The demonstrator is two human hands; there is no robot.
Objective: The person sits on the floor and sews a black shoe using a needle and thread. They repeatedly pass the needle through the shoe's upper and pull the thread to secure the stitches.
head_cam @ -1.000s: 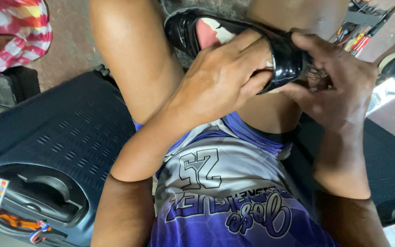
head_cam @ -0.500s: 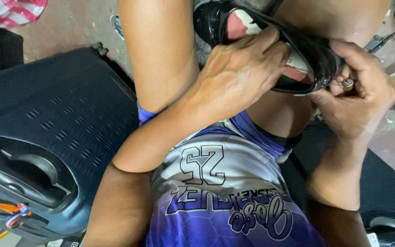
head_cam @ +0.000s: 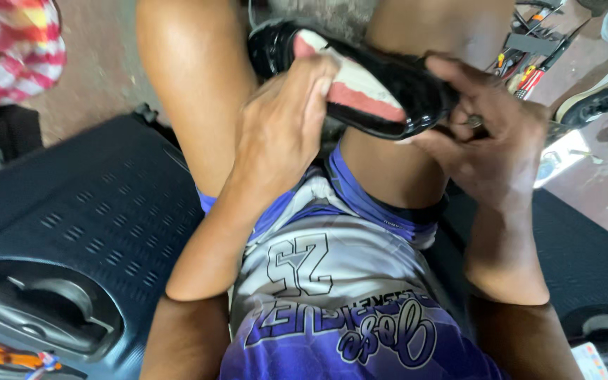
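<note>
A glossy black shoe (head_cam: 416, 98) with a white and pink insole lies across my bare thighs, its opening facing up. My left hand (head_cam: 283, 127) grips the shoe's near side, fingers pressed onto the insole edge. My right hand (head_cam: 490, 137) holds the shoe's right end, fingers curled around it; a small metallic thing shows between those fingers, too small to tell. I sit in purple and white sports shorts (head_cam: 332, 281).
A dark blue hard suitcase (head_cam: 58, 246) lies at my left, another dark case (head_cam: 578, 253) at my right. Tools with red and yellow handles (head_cam: 529, 63) lie on the floor at top right, beside a sneaker (head_cam: 599, 91). Red checked cloth (head_cam: 8, 56) sits top left.
The shoe has been turned so more of its white and pink insole faces up. My left hand shifted onto the insole edge; the right hand stays at the shoe's end.
</note>
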